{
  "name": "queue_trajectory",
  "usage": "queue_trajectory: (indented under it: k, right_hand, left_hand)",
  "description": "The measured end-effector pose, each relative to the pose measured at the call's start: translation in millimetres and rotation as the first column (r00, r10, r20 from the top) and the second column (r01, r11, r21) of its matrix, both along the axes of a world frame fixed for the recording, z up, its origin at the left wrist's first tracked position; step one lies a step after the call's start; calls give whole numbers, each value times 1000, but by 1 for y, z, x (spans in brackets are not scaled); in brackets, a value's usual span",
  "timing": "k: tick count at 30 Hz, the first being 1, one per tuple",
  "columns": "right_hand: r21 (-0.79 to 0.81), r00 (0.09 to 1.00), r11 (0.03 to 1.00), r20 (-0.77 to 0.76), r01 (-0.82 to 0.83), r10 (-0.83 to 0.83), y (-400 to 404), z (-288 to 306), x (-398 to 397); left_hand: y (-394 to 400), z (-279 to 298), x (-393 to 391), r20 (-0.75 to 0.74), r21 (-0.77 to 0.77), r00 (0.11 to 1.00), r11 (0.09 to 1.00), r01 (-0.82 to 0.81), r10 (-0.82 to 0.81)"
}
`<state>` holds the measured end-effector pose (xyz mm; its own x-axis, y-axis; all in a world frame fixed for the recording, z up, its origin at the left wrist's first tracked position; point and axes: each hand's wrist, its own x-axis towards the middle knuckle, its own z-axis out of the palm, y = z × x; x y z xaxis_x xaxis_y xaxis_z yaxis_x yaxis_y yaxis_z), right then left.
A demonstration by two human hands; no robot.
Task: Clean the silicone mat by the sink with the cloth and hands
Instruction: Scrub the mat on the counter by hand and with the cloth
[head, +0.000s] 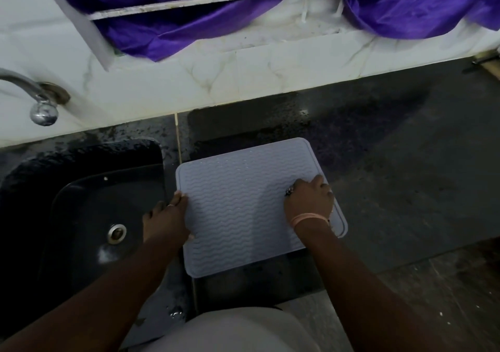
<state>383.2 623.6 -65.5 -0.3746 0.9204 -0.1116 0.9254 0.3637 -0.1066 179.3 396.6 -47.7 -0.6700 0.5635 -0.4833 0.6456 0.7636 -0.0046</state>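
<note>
The silicone mat [238, 205] is pale grey-lilac with wavy ridges and a raised rim. It lies on the dark countertop [392, 178] just right of the black sink [89, 216], and its near edge reaches the counter's front. My left hand [167, 219] grips the mat's left edge, thumb on top. My right hand [308, 200] sits on the mat's right side with its fingers curled at the right edge; an orange band circles that wrist. No cleaning cloth shows in either hand.
A chrome tap [40, 103] sticks out of the marble-tiled wall [216, 81] above the sink. Purple fabric [189, 22] hangs over the window ledge at the back. The counter behind the mat looks wet. The sink's drain [117, 232] lies close to my left forearm.
</note>
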Motion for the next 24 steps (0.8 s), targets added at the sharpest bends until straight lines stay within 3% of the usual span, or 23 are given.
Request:
queue_trajectory:
  k: [6,11,16,24]
  right_hand:
    - [-142,997,988,-57,-56,48,-71,4,-49]
    - [-234,974,947,-116,-219,196,-142,4,-88]
    - [-170,914,903,-171,-396,368,-197,3,-121]
    - [-94,912,909,-96,-406,398,-158,6,-100]
  left_hand:
    - [-15,0,-5,54,110,998,994,-21,16]
    - [-22,-3,-9,33,129,999,992,14,-18]
    - [-26,-3,-12,-38,151,997,986,65,-60]
    - [-14,-5,-11,-97,29,991,995,92,-89]
